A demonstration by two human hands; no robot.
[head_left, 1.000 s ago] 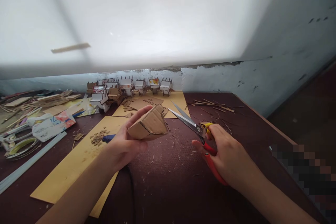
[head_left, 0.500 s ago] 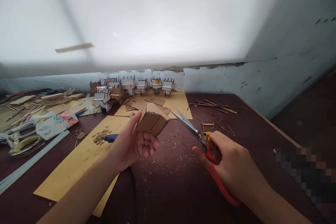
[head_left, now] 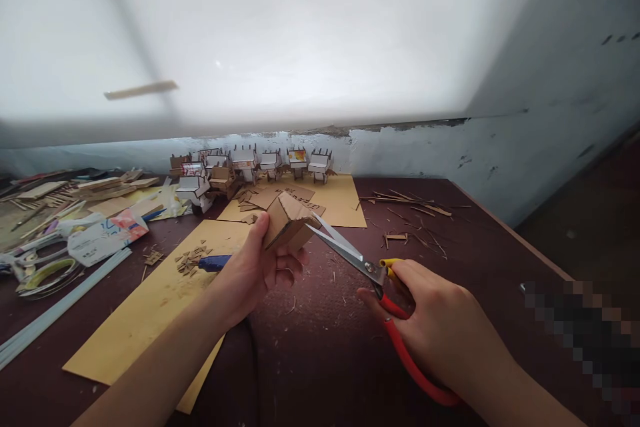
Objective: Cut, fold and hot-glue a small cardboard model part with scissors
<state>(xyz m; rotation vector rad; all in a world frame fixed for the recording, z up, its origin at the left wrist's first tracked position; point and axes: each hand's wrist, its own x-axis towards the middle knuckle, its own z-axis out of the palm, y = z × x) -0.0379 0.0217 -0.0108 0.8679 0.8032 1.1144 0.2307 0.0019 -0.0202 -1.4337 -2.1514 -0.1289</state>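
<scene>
My left hand [head_left: 255, 270] is closed around a small folded brown cardboard piece [head_left: 287, 220], held up above the dark table [head_left: 320, 353]. My right hand [head_left: 440, 327] grips red-and-yellow-handled scissors [head_left: 370, 273]. Their silver blades are open and point left, with the tips touching the lower right edge of the cardboard piece.
Yellow card sheets [head_left: 145, 307] lie under my left arm, with a blue tool [head_left: 213, 262] and cardboard scraps [head_left: 187, 259] on them. Several small cardboard models [head_left: 250, 165] stand along the wall. Clutter of paper, strips and tape [head_left: 60, 240] fills the left. Thin offcuts [head_left: 407, 203] lie at right.
The scissors have swung left and down until the blades meet the cardboard piece. My left hand has turned the piece and closed more tightly on it.
</scene>
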